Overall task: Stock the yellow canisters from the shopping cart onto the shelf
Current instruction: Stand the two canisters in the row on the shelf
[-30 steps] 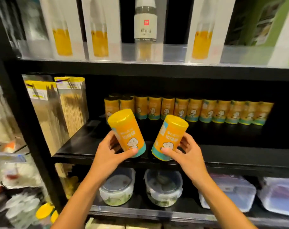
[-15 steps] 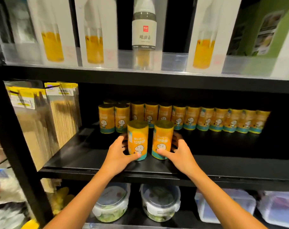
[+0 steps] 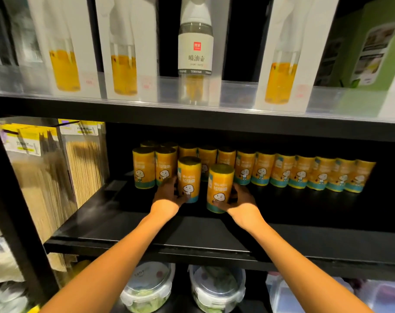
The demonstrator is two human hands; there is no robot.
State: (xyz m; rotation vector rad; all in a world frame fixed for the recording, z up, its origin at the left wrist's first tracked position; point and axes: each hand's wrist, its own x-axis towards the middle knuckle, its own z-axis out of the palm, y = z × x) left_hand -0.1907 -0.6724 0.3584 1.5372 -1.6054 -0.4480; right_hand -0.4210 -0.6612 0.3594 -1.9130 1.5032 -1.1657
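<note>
While both forearms reach over the black shelf, the left hand grips one upright yellow canister and the right hand another, both standing before the back row of canisters.

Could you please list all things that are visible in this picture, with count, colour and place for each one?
Held canisters: two, yellow with teal base, upright on the middle shelf, in front of the row.
Canister row: at least a dozen, same colours, along the back of the middle shelf, which is black.
Oil sprayer boxes: three, white with yellow oil pictured, top shelf.
Sprayer bottle: one, clear with white label, top shelf, between the boxes.
Green box: one, top shelf, right.
Skewer packs: several, tan with yellow headers, left of the canisters.
Round containers: two, clear, bottom shelf.
Left hand: grips the left canister.
Right hand: grips the right canister.
</note>
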